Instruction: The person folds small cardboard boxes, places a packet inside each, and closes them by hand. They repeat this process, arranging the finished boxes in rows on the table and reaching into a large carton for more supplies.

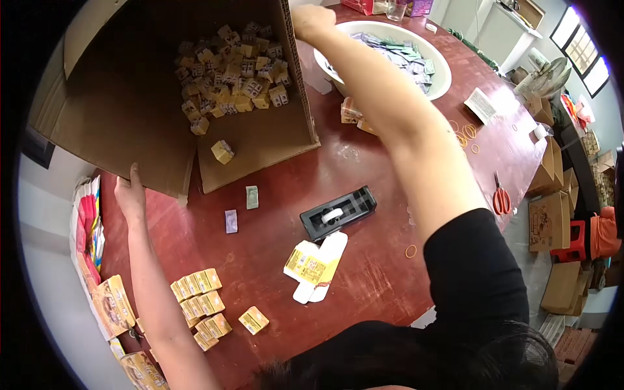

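A large cardboard box (260,146) lies with its open side facing me, and many small yellow boxes (234,71) are heaped inside it. One more small box (222,151) sits near its front edge. My left hand (131,193) holds the lower left flap, thumb up against the cardboard. At the box's upper right edge is my right hand (313,19), bent over the rim with its fingertips hidden. Rows of small yellow boxes (198,292) stand beside my left forearm, with a single one (253,320) to their right.
A black tape dispenser (338,213) and an unfolded yellow-white carton (315,266) lie mid-table. Behind my right arm is a white basin (442,71) of sachets. Red scissors (500,200) and rubber bands (465,133) lie at right. Two sachets (251,197) lie below the box.
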Tool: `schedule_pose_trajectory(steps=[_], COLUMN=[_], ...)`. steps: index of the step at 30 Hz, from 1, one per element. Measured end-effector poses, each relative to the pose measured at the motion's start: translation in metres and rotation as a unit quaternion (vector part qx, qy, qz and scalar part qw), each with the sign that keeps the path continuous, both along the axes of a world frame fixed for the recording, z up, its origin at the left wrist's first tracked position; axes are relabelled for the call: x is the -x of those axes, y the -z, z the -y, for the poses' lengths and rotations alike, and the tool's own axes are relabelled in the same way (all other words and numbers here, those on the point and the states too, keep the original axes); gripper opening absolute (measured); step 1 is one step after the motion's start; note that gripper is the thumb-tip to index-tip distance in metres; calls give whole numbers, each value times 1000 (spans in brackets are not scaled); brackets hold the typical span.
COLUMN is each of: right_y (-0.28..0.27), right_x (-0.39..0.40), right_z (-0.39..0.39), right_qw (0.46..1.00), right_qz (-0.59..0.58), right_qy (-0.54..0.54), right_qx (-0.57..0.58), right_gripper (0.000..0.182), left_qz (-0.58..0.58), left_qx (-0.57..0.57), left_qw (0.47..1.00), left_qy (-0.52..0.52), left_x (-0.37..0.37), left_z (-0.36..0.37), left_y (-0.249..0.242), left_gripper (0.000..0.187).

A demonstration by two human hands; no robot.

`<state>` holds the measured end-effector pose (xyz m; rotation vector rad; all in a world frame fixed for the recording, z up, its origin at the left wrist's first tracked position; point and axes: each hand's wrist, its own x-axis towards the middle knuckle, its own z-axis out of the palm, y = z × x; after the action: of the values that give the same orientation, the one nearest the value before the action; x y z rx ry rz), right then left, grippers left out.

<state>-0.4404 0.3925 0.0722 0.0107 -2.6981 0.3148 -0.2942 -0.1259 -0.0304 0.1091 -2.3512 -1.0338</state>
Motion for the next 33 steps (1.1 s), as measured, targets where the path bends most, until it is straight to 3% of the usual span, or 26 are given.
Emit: schedule_pose_trajectory(steps=[4,8,10,11,15,17,18,19,22,24,25,28,31,33], right_y=[61,107,122,125,95,73,52,52,76,67,56,23,24,31], right_x=[34,54,67,72,53,4,-25,-50,-71,-71,-68,-59,-80,-102], right_z=[0,0,4,-3,-26,-27,-26,-29,-47,-54,-59,-82,-79,-63], right_qw=[999,997,989,996,998,991,966,959,970,977,988,989,980,976], right_qz=[-15,35,-16,-27,-14,114,227,243,166,123,95,69,19,57], right_qy=[-11,1,108,63,48,48,-11,-54,-64,-38,-12,-39,-105,-122], right_qx=[-40,-70,-100,-48,49,-53,-127,-136,-163,-171,-123,-128,-167,-172], right_gripper=[32,30,32,38,52,56,54,41,28,25,25,26,26,24], left_qz=[-10,11,20,27,21,17,10,9,12,10,13,-32,-31,-14], left_qx=[-9,-97,-132,-124,-140,-134,-126,-130,-103,50,50,73,118,143], left_qw=[1000,995,991,992,990,990,992,991,995,998,998,996,990,987], left_qy=[-15,-5,0,-2,24,24,21,24,12,-32,-32,-36,-66,-68], left_x=[-1,-13,-14,-15,-13,-10,-9,-10,-12,-10,-11,-10,-9,-9], left_z=[2,-17,-20,-19,-15,-12,-12,-15,-22,-18,-20,-26,-29,-28], left_y=[2,-6,-9,-11,-7,-4,-4,-5,-7,-7,-7,-8,-9,-9], left_gripper=[40,39,39,39,39,38,37,37,36,35,35,37,38,40])
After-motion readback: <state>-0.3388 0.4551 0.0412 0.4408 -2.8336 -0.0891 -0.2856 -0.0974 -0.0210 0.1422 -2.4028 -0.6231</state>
